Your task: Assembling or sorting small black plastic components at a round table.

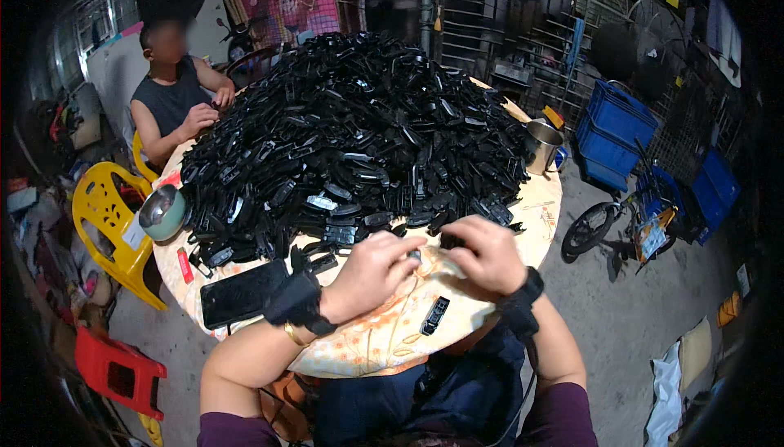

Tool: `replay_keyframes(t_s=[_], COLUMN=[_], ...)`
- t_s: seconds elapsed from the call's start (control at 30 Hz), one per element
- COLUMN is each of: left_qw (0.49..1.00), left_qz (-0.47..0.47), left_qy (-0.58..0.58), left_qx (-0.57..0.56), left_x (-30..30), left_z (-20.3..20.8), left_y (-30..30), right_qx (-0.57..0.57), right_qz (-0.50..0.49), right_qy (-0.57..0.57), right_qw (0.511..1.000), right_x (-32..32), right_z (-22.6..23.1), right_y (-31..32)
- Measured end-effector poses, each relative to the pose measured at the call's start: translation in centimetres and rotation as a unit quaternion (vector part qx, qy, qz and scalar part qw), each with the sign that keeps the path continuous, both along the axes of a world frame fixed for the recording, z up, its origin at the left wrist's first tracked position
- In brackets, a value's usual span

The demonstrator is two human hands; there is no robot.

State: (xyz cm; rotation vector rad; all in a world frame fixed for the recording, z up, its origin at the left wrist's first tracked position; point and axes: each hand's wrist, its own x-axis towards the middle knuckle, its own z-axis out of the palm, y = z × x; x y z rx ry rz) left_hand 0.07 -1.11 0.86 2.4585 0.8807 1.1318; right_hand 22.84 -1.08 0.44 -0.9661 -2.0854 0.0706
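A large heap of black plastic pieces (351, 136), long and casing-like, covers most of a round table with a flowered cloth (359, 357). At its near edge my left hand (377, 274) is closed, thumb and forefinger pinched at a small greyish bit (415, 256) too small to name. Just right of it, my right hand (488, 257) has its fingers curled down beside black pieces; what they hold, if anything, is hidden. One black casing piece (435, 316) with an openwork inside lies alone on the cloth, in front of my hands.
A black tablet-like device (237, 293) and a small red item (184, 265) lie left. A green bowl (162, 212) and a metal mug (543, 146) stand by the rim. Across the heap's left sits another person (175, 96). Yellow chair (114, 222), red stool (118, 373), blue crates (614, 132) surround.
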Motion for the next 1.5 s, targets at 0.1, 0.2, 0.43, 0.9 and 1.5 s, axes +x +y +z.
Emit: replay_keyframes(t_s=[0.1,0.2,0.43,0.9,1.5], left_qw=[0.991,0.972,0.997,0.993,0.996], left_qz=[-0.129,-0.219,-0.069,-0.024,0.087], left_qy=[0.035,0.086,0.039,0.100,0.018], left_qx=[0.018,-0.005,-0.011,0.052,0.029], left_x=[0.2,0.6,0.7,0.8,0.6], left_z=[-0.7,0.2,-1.6,-1.3,-2.2], left_y=[-0.5,-1.2,0.5,0.9,0.7], right_qx=[-0.049,-0.061,-0.071,-0.198,-0.061], right_qz=[-0.173,-0.165,-0.081,0.009,-0.011], right_qy=[-0.071,-0.121,-0.091,-0.042,0.002], right_qw=[0.981,0.977,0.990,0.979,0.998], right_x=[2.6,2.7,-1.1,0.5,-1.8], right_z=[0.6,-0.2,-1.3,2.6,-1.0], right_y=[-1.1,-1.8,0.4,5.9,5.0])
